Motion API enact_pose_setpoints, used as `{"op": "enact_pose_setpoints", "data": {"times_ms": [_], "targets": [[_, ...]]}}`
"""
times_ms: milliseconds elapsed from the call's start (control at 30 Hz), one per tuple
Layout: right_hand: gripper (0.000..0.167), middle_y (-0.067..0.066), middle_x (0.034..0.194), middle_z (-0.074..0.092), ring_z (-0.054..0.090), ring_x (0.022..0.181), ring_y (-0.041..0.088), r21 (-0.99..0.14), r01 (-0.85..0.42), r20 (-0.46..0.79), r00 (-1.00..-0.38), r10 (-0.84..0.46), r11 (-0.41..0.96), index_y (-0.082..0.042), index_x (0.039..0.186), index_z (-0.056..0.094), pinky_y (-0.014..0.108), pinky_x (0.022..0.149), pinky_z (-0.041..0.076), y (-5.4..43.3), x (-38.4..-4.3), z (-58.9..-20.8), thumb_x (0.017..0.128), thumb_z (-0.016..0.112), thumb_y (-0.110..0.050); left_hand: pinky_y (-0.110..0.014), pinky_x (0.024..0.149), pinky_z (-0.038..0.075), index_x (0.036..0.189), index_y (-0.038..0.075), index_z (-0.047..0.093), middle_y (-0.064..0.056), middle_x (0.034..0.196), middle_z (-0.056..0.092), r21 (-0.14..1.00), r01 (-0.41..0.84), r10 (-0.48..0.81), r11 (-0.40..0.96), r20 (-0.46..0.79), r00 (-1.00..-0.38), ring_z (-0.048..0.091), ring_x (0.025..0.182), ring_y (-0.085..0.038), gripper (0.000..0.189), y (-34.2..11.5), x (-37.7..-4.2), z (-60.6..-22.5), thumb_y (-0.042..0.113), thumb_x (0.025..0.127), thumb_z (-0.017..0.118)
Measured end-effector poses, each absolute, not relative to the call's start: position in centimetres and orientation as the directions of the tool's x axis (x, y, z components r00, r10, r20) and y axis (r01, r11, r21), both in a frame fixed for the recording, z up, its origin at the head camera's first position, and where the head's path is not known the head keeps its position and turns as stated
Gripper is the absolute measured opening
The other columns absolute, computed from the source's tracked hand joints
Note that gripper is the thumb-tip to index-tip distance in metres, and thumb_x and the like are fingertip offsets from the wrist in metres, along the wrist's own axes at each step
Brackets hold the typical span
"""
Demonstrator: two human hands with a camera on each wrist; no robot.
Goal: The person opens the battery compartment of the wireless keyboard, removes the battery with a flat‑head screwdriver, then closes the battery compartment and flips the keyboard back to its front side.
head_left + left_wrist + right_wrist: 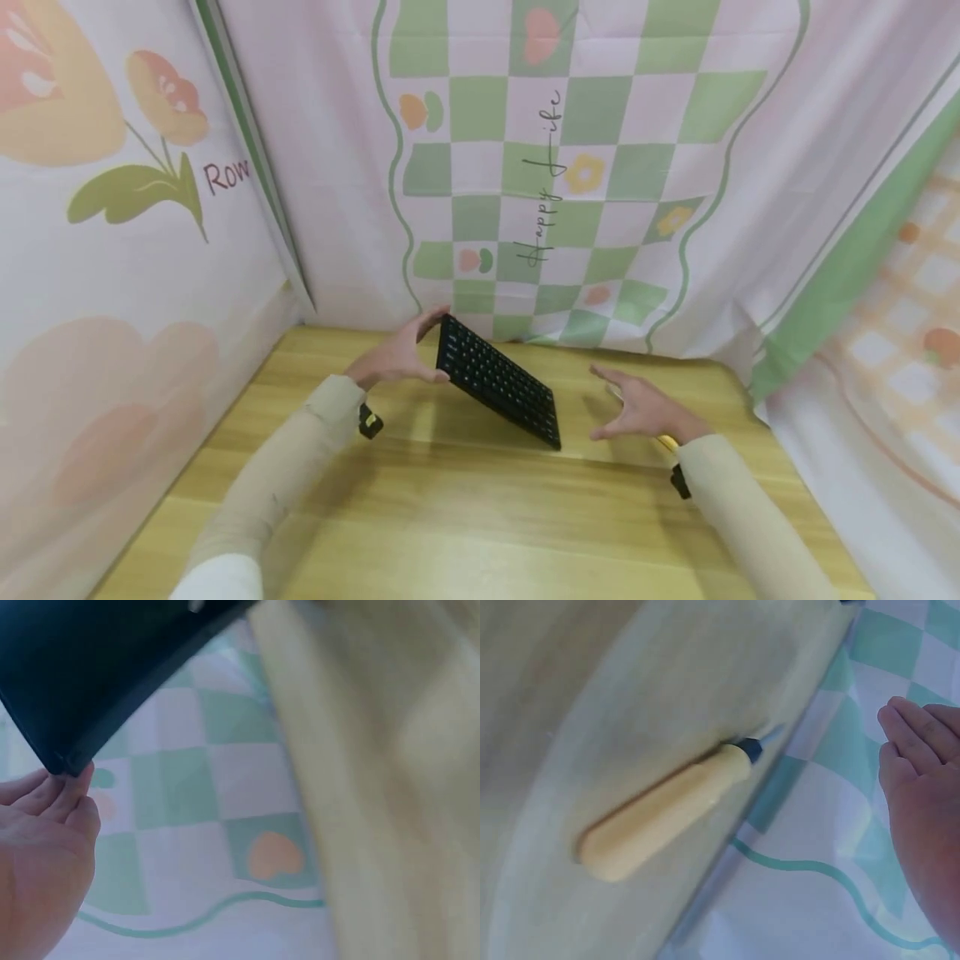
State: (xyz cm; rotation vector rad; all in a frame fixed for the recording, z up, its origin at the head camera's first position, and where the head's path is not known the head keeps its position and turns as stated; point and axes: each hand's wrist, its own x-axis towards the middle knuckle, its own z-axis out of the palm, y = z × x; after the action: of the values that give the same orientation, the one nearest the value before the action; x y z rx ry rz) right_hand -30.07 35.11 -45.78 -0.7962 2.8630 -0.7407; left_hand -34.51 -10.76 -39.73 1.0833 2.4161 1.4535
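Note:
A slim black keyboard (498, 379) is held tilted over the table, its left end raised and its right end lower. My left hand (401, 350) grips the raised end, thumb at the near corner and fingers at the far one. Seen from the left wrist, fingertips meet a corner of the keyboard's dark underside (97, 667). My right hand (637, 404) is apart from the keyboard, thumb and fingers spread with nothing between them. Below it lies a tool (667, 810) with a yellowish handle, a black collar and a thin metal tip, partly hidden by the hand in the head view.
The wooden table (450, 517) ends at a hanging cloth (525, 167) with green and white checks at the back. Printed cloth walls close in the left side (135, 292) and the right side (885, 358). Small black wrist devices (370, 421) sit at both cuffs.

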Motion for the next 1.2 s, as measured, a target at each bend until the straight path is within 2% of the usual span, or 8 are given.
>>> {"op": "enact_pose_setpoints", "data": {"times_ms": [133,233,300,400,467,600,867,1200], "targets": [[0.127,0.029,0.169,0.030,0.070,0.104,0.051,-0.475,-0.454,0.033,-0.865,-0.500,0.754,-0.001,0.167,0.020,0.064,0.111,0.051,34.7,-30.3,-44.7,0.075,0.095,-0.047,-0.050,0.137,0.015,0.168,0.003,0.016,-0.019,0.176,0.020,0.800,0.525,0.606,0.290,0.270,-0.748,0.019,0.165,-0.036,0.122,-10.2,-34.5,-37.2,0.027,0.076,0.092],[0.127,0.034,0.163,0.039,0.061,0.064,0.033,-0.483,-0.456,0.033,-0.863,-0.505,0.748,-0.004,0.169,0.019,0.056,0.099,0.057,34.1,-30.6,-43.6,0.075,0.095,-0.047,-0.048,0.137,0.017,0.168,0.006,0.019,-0.016,0.176,0.023,0.799,0.521,0.587,0.302,0.274,-0.762,0.020,0.164,-0.034,0.117,-9.5,-34.4,-35.6,0.027,0.078,0.091],[0.126,0.036,0.160,0.041,0.068,0.084,0.027,-0.468,-0.482,0.056,-0.852,-0.520,0.740,-0.003,0.168,0.021,0.058,0.104,0.056,33.7,-30.7,-42.8,0.075,0.094,-0.048,-0.047,0.137,0.018,0.169,0.008,0.021,-0.015,0.176,0.024,0.800,0.513,0.576,0.310,0.271,-0.771,0.021,0.164,-0.033,0.115,-9.0,-34.3,-34.7,0.026,0.079,0.091],[0.124,0.034,0.161,0.042,0.072,0.102,0.041,-0.455,-0.512,0.079,-0.838,-0.540,0.728,-0.003,0.167,0.023,0.063,0.109,0.053,32.9,-30.9,-41.4,0.076,0.094,-0.048,-0.048,0.136,0.020,0.169,0.010,0.019,-0.014,0.176,0.025,0.801,0.506,0.571,0.318,0.264,-0.777,0.022,0.164,-0.032,0.117,-8.1,-33.9,-33.6,0.026,0.078,0.092],[0.123,0.029,0.168,0.034,0.059,0.133,0.050,-0.442,-0.523,0.086,-0.833,-0.546,0.729,-0.003,0.167,0.024,0.067,0.116,0.045,32.3,-31.1,-40.3,0.076,0.093,-0.050,-0.049,0.136,0.020,0.169,0.010,0.019,-0.014,0.175,0.026,0.802,0.506,0.573,0.316,0.264,-0.776,0.022,0.164,-0.032,0.118,-7.4,-33.6,-33.0,0.026,0.078,0.092],[0.120,0.024,0.171,0.032,0.038,0.152,0.052,-0.426,-0.521,0.079,-0.835,-0.544,0.739,-0.009,0.168,0.026,0.071,0.120,0.038,31.3,-31.5,-38.4,0.077,0.091,-0.053,-0.047,0.136,0.022,0.169,0.011,0.019,-0.013,0.175,0.027,0.784,0.523,0.578,0.334,0.267,-0.771,0.024,0.164,-0.031,0.119,-6.2,-33.4,-32.3,0.031,0.077,0.092],[0.114,0.016,0.173,0.032,0.033,0.157,0.045,-0.438,-0.523,0.056,-0.827,-0.559,0.731,-0.015,0.170,0.023,0.071,0.123,0.034,28.6,-32.3,-34.4,0.083,0.087,-0.053,-0.048,0.136,0.022,0.170,0.014,0.019,-0.010,0.177,0.023,0.791,0.518,0.567,0.324,0.276,-0.776,0.023,0.164,-0.027,0.124,-5.7,-33.5,-33.4,0.045,0.075,0.093],[0.109,0.009,0.175,0.028,0.028,0.161,0.036,-0.438,-0.588,0.091,-0.781,-0.618,0.679,-0.017,0.170,0.024,0.067,0.130,0.026,23.3,-32.4,-27.9,0.086,0.083,-0.052,-0.041,0.137,0.018,0.171,0.015,0.013,-0.010,0.179,0.016,0.833,0.504,0.571,0.228,0.305,-0.762,0.021,0.165,-0.025,0.122,-5.1,-33.9,-35.5,0.029,0.080,0.093]]}}
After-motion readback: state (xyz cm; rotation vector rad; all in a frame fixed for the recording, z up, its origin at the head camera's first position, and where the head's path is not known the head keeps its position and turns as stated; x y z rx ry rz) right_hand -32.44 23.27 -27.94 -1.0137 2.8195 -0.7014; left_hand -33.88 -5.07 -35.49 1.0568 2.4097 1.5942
